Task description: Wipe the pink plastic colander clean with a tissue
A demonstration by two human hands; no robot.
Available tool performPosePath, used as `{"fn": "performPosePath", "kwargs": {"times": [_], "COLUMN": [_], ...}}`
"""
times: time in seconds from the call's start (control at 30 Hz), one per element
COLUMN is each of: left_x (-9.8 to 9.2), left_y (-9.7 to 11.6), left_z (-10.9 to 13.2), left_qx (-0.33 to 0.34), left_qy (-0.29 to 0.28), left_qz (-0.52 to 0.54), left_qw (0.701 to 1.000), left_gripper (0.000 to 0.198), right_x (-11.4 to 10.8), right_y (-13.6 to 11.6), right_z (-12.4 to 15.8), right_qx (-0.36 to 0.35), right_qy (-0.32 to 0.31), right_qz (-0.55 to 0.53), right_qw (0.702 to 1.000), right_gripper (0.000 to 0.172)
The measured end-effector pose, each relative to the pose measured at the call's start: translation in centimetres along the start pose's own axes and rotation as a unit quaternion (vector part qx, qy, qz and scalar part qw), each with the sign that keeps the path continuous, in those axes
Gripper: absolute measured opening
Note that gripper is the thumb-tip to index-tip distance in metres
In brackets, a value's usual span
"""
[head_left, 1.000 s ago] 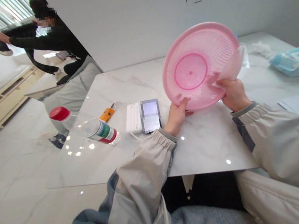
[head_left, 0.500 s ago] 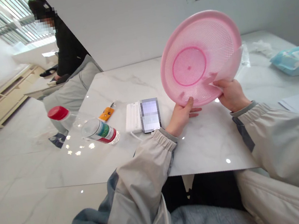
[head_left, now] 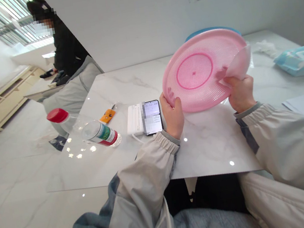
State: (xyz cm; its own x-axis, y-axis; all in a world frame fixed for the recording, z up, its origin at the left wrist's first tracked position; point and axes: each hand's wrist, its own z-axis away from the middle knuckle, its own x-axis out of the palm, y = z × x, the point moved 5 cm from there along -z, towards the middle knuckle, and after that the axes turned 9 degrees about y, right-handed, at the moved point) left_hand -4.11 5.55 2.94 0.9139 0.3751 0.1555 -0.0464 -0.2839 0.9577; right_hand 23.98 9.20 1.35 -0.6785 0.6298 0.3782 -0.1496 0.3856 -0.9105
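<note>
A round pink perforated basket point(head_left: 199, 69) is held tilted above the white marble table point(head_left: 209, 143), its inside facing me. My left hand point(head_left: 172, 115) is closed on its lower left rim, with fingers curled over the edge. My right hand point(head_left: 240, 91) presses a thin white wipe point(head_left: 238, 65) against the basket's right inner side, fingers closed on it. A blue rim point(head_left: 209, 30) shows just behind the basket's top edge.
Left of my hands lie a phone point(head_left: 151, 116), a white power bank point(head_left: 135, 119), an orange item point(head_left: 108, 116) and a red-capped bottle point(head_left: 84, 127) on its side. A wet-wipe pack point(head_left: 303, 59) and crumpled tissue point(head_left: 265, 47) sit far right. A person point(head_left: 64, 51) in black sits beyond.
The basket has been lowered and tipped flatter. My left hand moved up from under the bottom rim and now grips the left rim. The blue rim behind has come into sight.
</note>
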Motion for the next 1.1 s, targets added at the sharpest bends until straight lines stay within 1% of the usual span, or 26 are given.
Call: {"fn": "performPosePath", "kwargs": {"times": [0.17,0.3,0.53,0.63,0.73,0.87,0.97,1.1], "left_x": [0.1,0.1,0.1,0.0,0.0,0.0,0.0,-0.3], "left_y": [0.0,0.1,0.3,0.9,1.6,2.3,2.2,1.8], "left_z": [0.2,0.1,0.3,0.5,0.7,0.8,0.7,0.5], "left_qx": [-0.012,0.001,0.024,0.038,0.054,0.105,0.116,0.104], "left_qy": [-0.009,-0.015,-0.018,-0.017,-0.022,-0.029,-0.029,-0.012], "left_qz": [0.002,0.006,-0.002,0.006,0.024,0.066,0.072,0.038], "left_qw": [1.000,1.000,1.000,0.999,0.998,0.992,0.990,0.994], "left_gripper": [0.045,0.047,0.048,0.046,0.043,0.041,0.042,0.049], "right_x": [0.1,0.0,-0.3,-0.5,-0.3,-0.1,0.0,0.4], "right_y": [-0.2,0.2,1.2,1.7,2.1,2.2,1.7,0.2], "right_z": [0.4,0.6,0.2,0.0,0.0,0.3,0.5,0.8], "right_qx": [0.013,0.041,0.077,0.100,0.121,0.145,0.132,0.072], "right_qy": [0.012,0.031,0.040,0.046,0.029,-0.002,-0.012,-0.004], "right_qz": [-0.010,-0.006,0.024,0.027,0.024,0.016,0.003,-0.022], "right_qw": [1.000,0.999,0.996,0.994,0.992,0.989,0.991,0.997], "right_gripper": [0.036,0.032,0.023,0.024,0.025,0.024,0.024,0.027]}}
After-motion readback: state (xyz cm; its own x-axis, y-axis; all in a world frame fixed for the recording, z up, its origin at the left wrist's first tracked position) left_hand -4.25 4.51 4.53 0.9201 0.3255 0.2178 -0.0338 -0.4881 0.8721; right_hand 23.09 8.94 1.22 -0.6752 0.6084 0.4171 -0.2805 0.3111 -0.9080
